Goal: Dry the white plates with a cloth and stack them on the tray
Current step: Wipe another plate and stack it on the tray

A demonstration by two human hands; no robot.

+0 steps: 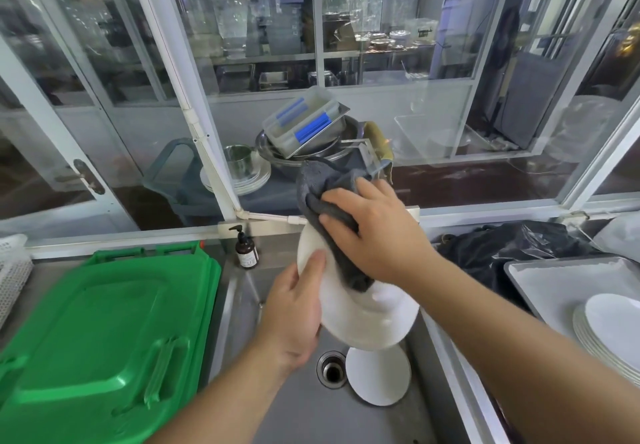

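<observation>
Over the steel sink (304, 405) my left hand (294, 308) grips the left rim of a white plate (367, 322), which is tilted up on edge. My right hand (374, 232) presses a dark grey cloth (329, 201) against the plate's upper part, fingers curled over the fabric. Another white plate (379, 378) lies in the sink beside the drain (331, 369). At the right, a stack of white plates (609, 336) sits on a grey tray (554, 277).
A green plastic lid (104, 336) covers the counter at left. A brown pump bottle (246, 251) stands behind the sink. A black bag (512, 249) lies behind the tray. Beyond the window are metal bowls and a clear box (304, 125).
</observation>
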